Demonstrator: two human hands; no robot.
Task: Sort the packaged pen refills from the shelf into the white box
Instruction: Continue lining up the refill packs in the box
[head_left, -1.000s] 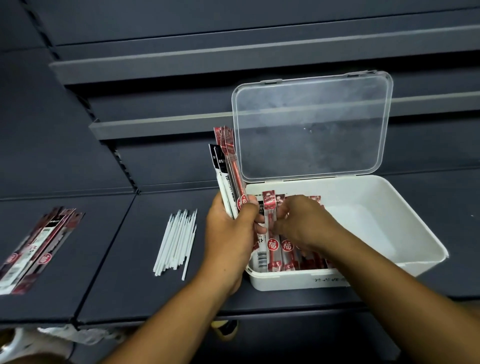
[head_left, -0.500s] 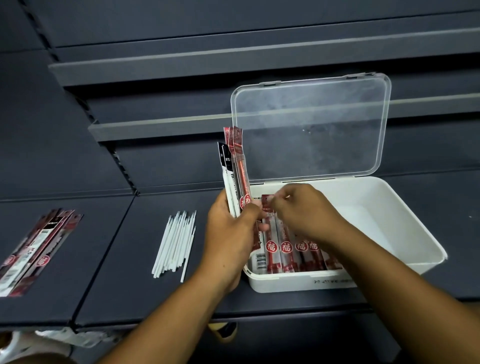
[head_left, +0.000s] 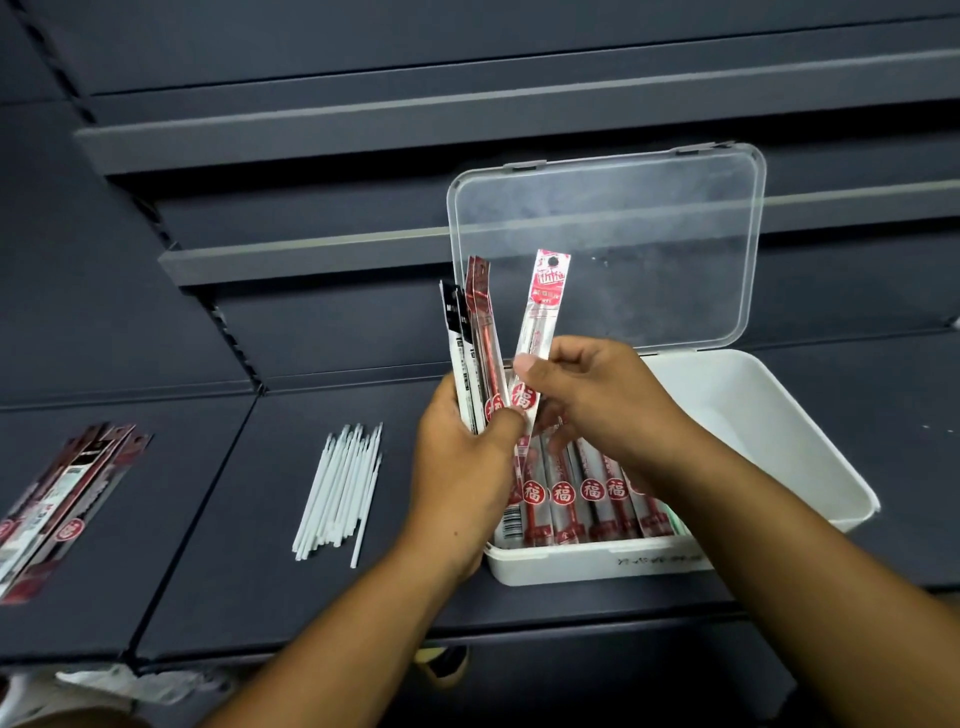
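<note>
Box: white box (head_left: 810, 415) sits on the dark shelf (head_left: 218, 519) with its clear lid (head_left: 649, 234) hinged up and leaning back.
Filled part: packaged refills in the box (head_left: 582, 499) lie side by side in a row along the left end, red round seals facing up; a barcoded pack lies at the far left of that row.
Empty part: the right half of the box floor shows bare white, so there is room for many more.
Left hand: left hand (head_left: 462, 467) has its grip clamped on a held bundle (head_left: 475, 338) of several packs, black-and-white ones and dark red ones, standing upright just beside the box's left wall.
Right hand: right hand (head_left: 587, 400) pinches a single red-and-white pack (head_left: 540, 322) between thumb and fingers, near its lower end, upright and tilted slightly, above the filled row.
Step in hand, as I judge it: one pack is being taken from the bundle to be laid in the row.
Left on the shelf: a pile of packaged refills (head_left: 57, 499) at the far left, well apart from the box, untouched.
Also there: loose white refill sticks (head_left: 343, 483), unpackaged, between that pile and the box.
Progress: early to middle, roughly; the bundle and the far pile remain.
</note>
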